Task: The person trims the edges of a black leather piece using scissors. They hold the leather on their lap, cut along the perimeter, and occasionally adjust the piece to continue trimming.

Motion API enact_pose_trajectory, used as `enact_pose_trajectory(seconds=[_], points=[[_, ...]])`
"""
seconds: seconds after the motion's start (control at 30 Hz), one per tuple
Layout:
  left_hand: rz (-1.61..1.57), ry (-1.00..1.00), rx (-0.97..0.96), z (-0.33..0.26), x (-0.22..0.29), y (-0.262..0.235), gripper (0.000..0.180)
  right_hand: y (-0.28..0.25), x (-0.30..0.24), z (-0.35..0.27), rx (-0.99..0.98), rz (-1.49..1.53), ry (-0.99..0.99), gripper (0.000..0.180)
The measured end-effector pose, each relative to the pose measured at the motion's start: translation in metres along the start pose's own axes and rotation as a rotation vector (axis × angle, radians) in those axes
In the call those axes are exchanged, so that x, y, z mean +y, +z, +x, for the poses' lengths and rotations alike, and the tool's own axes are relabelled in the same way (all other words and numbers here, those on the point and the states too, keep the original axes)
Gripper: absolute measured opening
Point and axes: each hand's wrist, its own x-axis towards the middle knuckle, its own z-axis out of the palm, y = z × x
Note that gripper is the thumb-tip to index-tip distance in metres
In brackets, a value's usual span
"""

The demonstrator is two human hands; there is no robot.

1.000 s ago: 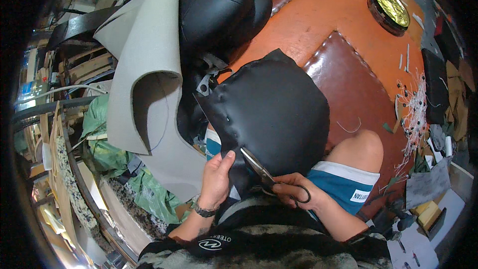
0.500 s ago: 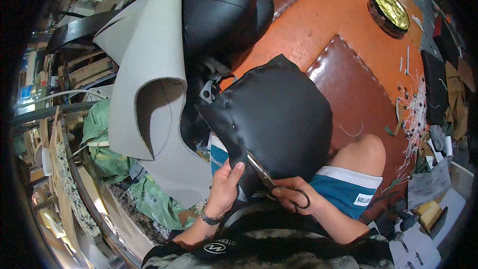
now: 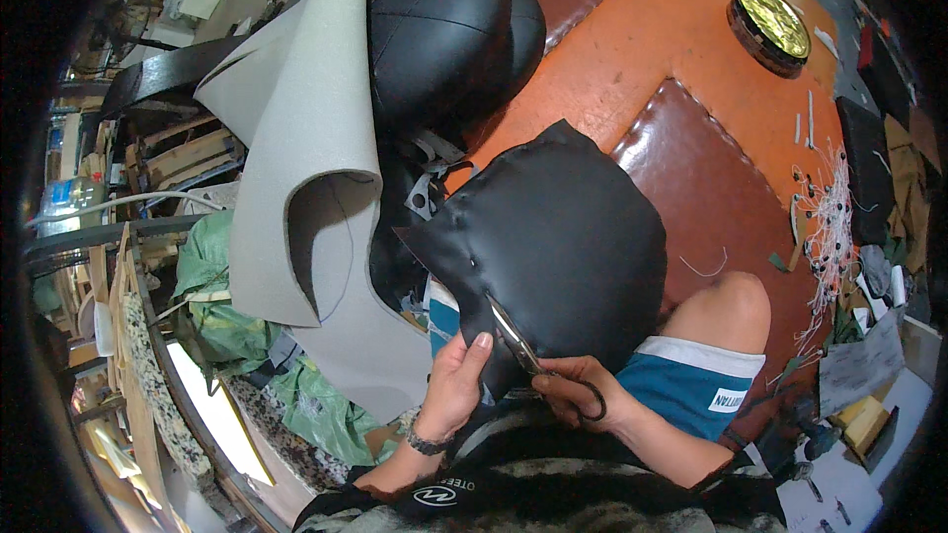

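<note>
Room over black cushion (image 3: 583, 247), grey sheet (image 3: 301, 143) leftward

Your scissors (image 3: 511, 329) have shiny metal blades and a smooth, dark handle. The black leather-like panel (image 3: 578, 247) before you looks smooth, with a soft satin sheen and puckered edges. On your left, the grey foam-like sheet (image 3: 296, 138) is matt and finely grained, while the black quilted cushion (image 3: 439, 35) looks glossier and leather-like. Your teal shorts (image 3: 676, 390) are matt cloth. The maroon mat (image 3: 706, 178) shines at you like vinyl, and the orange flooring (image 3: 612, 54) looks smooth but scuffed. The round tin (image 3: 772, 22) shows you a crinkled, foil-like gold face, and the green sheeting (image 3: 314, 413) looks like thin, wrinkled plastic.
</note>
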Motion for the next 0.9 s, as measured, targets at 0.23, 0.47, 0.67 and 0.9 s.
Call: enact_pose_trajectory(seconds=[0.23,0.47,0.67,0.9], points=[[0.011,0.007,-0.022,-0.005,0.006,0.001,0.03,0.01,0.003,0.009,0.0,0.072,-0.001,0.03],[0.026,0.013,-0.015,-0.01,0.011,-0.002,0.03,0.027,-0.014,0.021,0.003,0.2,-0.016,0.033],[0.055,0.043,-0.034,-0.008,0.013,-0.005,0.032,0.027,-0.04,0.017,0.031,0.189,0.065,0.041],[0.126,0.029,-0.042,-0.013,0.009,-0.025,0.035,0.026,-0.036,0.021,0.069,0.106,0.096,0.038]])
